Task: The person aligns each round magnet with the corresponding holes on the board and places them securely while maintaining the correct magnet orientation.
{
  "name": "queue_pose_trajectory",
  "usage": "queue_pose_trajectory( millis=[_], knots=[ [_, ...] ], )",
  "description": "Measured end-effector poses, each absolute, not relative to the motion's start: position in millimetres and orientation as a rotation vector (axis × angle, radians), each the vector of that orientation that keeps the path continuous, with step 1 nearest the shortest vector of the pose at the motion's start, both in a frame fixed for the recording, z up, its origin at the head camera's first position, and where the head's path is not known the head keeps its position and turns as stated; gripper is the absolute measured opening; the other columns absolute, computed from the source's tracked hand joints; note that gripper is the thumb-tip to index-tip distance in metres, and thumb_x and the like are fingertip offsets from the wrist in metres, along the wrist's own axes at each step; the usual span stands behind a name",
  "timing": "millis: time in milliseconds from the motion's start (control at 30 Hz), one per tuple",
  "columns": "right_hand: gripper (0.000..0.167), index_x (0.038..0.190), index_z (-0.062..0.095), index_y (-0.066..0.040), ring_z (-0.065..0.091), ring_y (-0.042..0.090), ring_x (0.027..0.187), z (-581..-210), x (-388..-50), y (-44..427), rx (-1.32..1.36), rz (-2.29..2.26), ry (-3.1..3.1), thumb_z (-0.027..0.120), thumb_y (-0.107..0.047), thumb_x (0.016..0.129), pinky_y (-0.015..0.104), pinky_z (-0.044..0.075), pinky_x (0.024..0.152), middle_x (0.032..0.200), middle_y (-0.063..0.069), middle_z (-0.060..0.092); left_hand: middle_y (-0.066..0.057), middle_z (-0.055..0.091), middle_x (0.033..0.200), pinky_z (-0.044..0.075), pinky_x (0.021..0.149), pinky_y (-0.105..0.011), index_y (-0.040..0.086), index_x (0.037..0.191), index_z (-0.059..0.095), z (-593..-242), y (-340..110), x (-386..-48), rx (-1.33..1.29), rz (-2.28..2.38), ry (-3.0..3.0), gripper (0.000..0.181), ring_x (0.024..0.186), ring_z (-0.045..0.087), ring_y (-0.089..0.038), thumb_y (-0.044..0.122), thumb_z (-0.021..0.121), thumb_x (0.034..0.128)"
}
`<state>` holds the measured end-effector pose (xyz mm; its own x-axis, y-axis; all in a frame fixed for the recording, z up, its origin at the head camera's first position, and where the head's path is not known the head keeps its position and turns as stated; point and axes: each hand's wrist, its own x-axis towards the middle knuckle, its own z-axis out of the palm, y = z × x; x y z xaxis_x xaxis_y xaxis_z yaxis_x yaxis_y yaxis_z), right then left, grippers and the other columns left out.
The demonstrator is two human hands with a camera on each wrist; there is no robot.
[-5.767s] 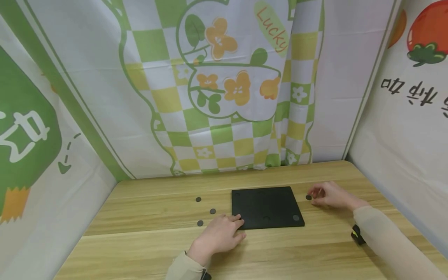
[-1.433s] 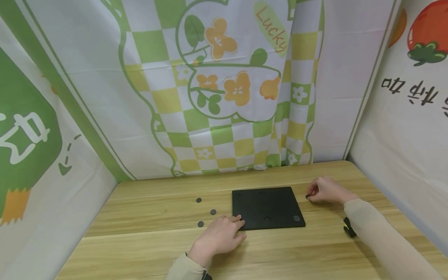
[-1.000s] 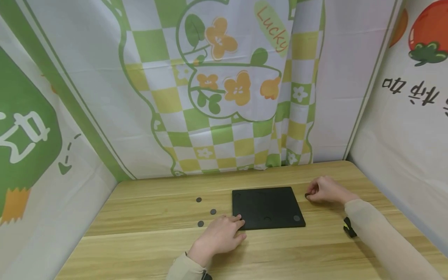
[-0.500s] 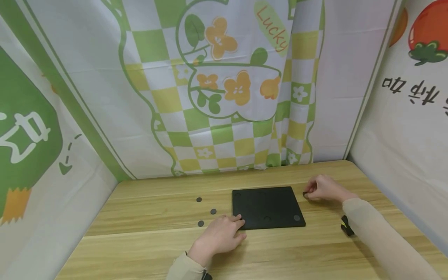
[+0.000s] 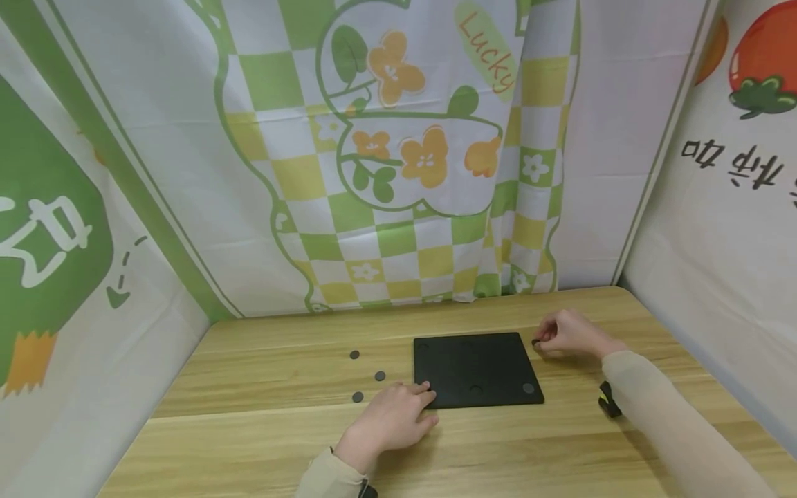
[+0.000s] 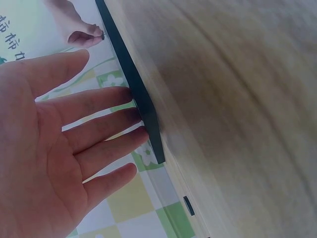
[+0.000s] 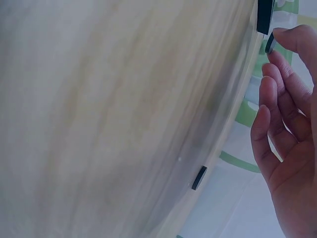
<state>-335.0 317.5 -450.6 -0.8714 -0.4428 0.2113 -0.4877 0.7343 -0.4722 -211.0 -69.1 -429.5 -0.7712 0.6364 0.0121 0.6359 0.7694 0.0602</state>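
A flat black board (image 5: 473, 366) with round recesses lies on the table, a dark grey disc (image 5: 528, 389) set at its near right corner. My left hand (image 5: 395, 418) rests its fingertips on the board's near left corner; in the left wrist view those fingers (image 6: 106, 124) are straight and spread. Just right of the board's far right corner, my right hand (image 5: 569, 334) pinches a small black disc (image 7: 270, 43) between thumb and index finger. That disc is tilted on edge, off the table. The other fingers of this hand are loosely bent.
Left of the board lie three dark discs, a far one (image 5: 355, 355), a middle one (image 5: 380, 376) and a near one (image 5: 358, 397). The right wrist view has another disc (image 7: 199, 177) on the wooden table (image 5: 261, 443). A printed curtain (image 5: 405, 263) hangs behind the table.
My right hand has pinched the disc at the right, lifted it and brought it left, closer to the board's far right corner. My left hand has stayed on the board.
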Motion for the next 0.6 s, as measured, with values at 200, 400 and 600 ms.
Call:
queue_pose_trajectory(
  millis=[200,400,600],
  knots=[
    [0.01,0.076,0.071,-0.013,0.058,-0.001,0.061,-450.0,-335.3,314.1,0.773,0.841,-2.849,0.079,-0.018,0.072,0.018,0.051,0.057,0.068,-0.008,0.066,-0.006,0.057,0.134,0.044,0.104,-0.041,0.013,0.127,0.062,-428.8,-68.7,-210.6,1.056,0.092,2.947,0.044,0.119,0.058,-0.02,0.041,0.052,0.0948],
    [0.009,0.075,0.071,-0.014,0.058,-0.001,0.061,-448.7,-336.1,310.2,0.756,0.812,-2.843,0.078,-0.016,0.07,0.018,0.051,0.057,0.067,-0.009,0.066,-0.006,0.057,0.134,0.044,0.104,-0.041,0.013,0.127,0.062,-428.3,-69.1,-210.4,1.053,0.091,2.944,0.044,0.119,0.058,-0.02,0.041,0.052,0.0948],
    [0.009,0.077,0.071,-0.014,0.058,0.0,0.061,-448.1,-338.3,306.4,0.752,0.805,-2.846,0.077,-0.016,0.07,0.019,0.051,0.058,0.068,-0.009,0.066,-0.006,0.058,0.133,0.045,0.103,-0.041,0.012,0.126,0.062,-428.7,-69.1,-210.9,1.069,0.085,2.952,0.043,0.119,0.058,-0.02,0.04,0.052,0.0949]
  ],
)
